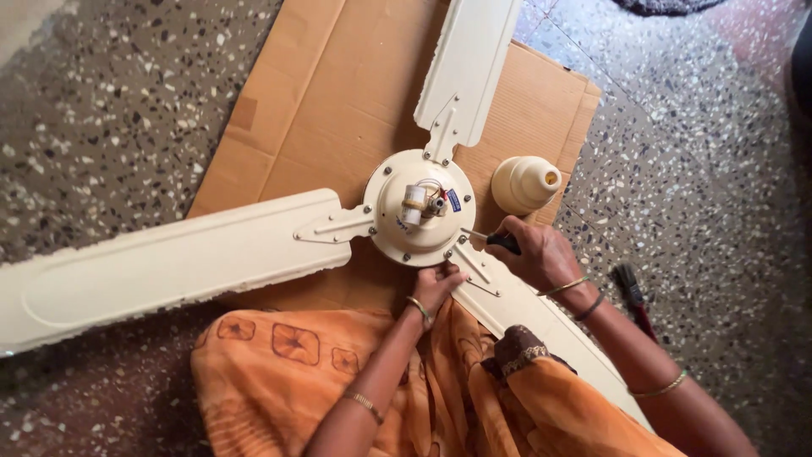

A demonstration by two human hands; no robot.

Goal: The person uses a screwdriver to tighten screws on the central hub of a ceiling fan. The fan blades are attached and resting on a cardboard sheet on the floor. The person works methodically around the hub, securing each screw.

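A cream ceiling fan lies on flattened cardboard (pixel 288 93), its round motor housing (pixel 391 222) in the middle with a small capacitor and wires (pixel 420 203) on top. Three blades spread out: one to the left (pixel 161 267), one upward (pixel 467 68), one toward me at lower right (pixel 541 326). My left hand (pixel 436 286) grips the near rim of the housing. My right hand (pixel 539 254) is shut on a dark-handled screwdriver (pixel 499 241) whose tip points at the housing near the lower-right blade bracket.
A cream bell-shaped fan canopy cover (pixel 524 184) stands on the cardboard to the right of the motor. A dark tool with a red handle (pixel 633 294) lies on the speckled floor at right. My orange garment (pixel 279 372) covers the near foreground.
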